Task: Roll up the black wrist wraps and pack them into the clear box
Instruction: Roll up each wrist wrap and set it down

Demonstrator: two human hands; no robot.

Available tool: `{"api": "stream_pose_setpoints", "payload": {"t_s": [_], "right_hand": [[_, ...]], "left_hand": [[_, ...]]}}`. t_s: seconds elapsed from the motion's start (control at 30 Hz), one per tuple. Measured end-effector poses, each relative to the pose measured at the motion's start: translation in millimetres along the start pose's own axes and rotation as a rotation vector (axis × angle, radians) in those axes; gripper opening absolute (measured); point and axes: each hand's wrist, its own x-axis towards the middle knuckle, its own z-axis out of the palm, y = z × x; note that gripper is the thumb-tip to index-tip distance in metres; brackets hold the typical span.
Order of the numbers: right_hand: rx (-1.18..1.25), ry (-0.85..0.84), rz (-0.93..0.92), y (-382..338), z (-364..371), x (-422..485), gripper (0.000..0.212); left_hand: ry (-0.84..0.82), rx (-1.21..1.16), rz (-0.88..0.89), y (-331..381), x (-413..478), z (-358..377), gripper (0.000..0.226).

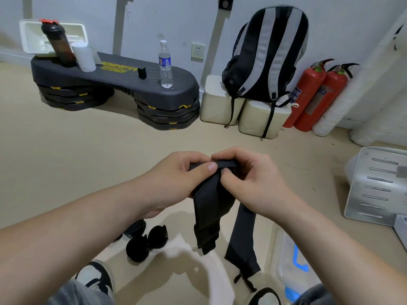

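Beige floor (88,161): three rolled wraps (157,236), one clear box (286,260); left hand (176,175), right hand (248,179) both pinch one unrolled wrap (207,208).

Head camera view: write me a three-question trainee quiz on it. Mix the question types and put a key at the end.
1. True or false: the left hand and the right hand both grip the black wrist wrap.
2. Multiple choice: the water bottle stands on A) the black step platform, B) the floor, C) a chair.
3. Fill in: ___ red fire extinguishers stand by the wall.

Key: 1 true; 2 A; 3 two.
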Motion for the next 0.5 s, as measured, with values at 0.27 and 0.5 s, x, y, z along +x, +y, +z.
{"api": "stream_pose_setpoints", "payload": {"t_s": [0.27,0.5], "right_hand": [[0.331,-0.159,0.145,-8,-18,4,0.025],[0.175,-0.065,0.058,-7,-11,3,0.013]], "left_hand": [[0.102,0.261,0.364,0,-2,-4,0.023],[0.197,0.441,0.586,-6,2,-7,0.020]]}}
